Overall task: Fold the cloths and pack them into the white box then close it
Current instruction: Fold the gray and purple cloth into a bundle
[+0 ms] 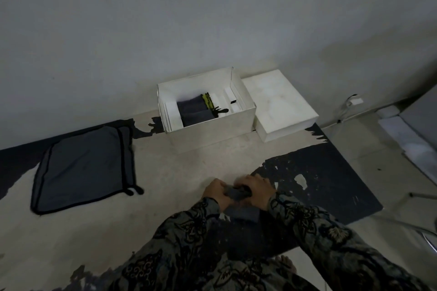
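Flat cloth [82, 168]: laid unfolded at the floor's left edge, well apart from both hands; it could be overlooked.
Left hand [216, 192]: closed around the folded cloth [237, 194].
Right hand [259, 190]: clamped on the same bundle, which may spring open if released early.
White box [210, 129]: open by the wall, partly filled.
Lid [281, 104]: set beside it.

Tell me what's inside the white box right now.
The white box holds folded dark grey cloth, something yellow and black beside it, and white inserts along the sides. Whatever lies beneath the cloth is covered.
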